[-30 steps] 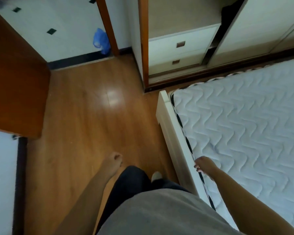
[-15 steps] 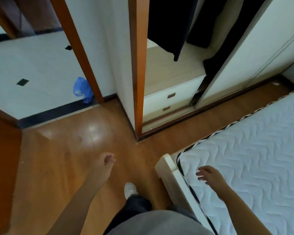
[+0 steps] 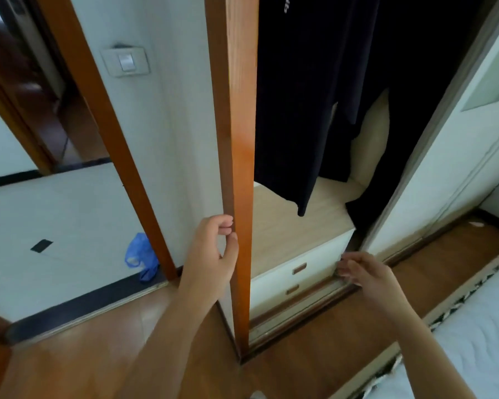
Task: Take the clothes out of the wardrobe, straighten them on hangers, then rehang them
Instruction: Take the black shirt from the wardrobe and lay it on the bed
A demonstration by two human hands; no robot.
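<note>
Overhead, dark clothes point(image 3: 314, 110) hang inside the open wardrobe point(image 3: 372, 145), above and beyond both hands, untouched. The left hand point(image 3: 211, 254) is loosely curled, holding nothing, just beside the wooden frame point(image 3: 239, 139). The right hand point(image 3: 366, 272), fingers relaxed and empty, hovers before the white drawers point(image 3: 280, 283); a mattress point(image 3: 473, 326) lies to its right.
</note>
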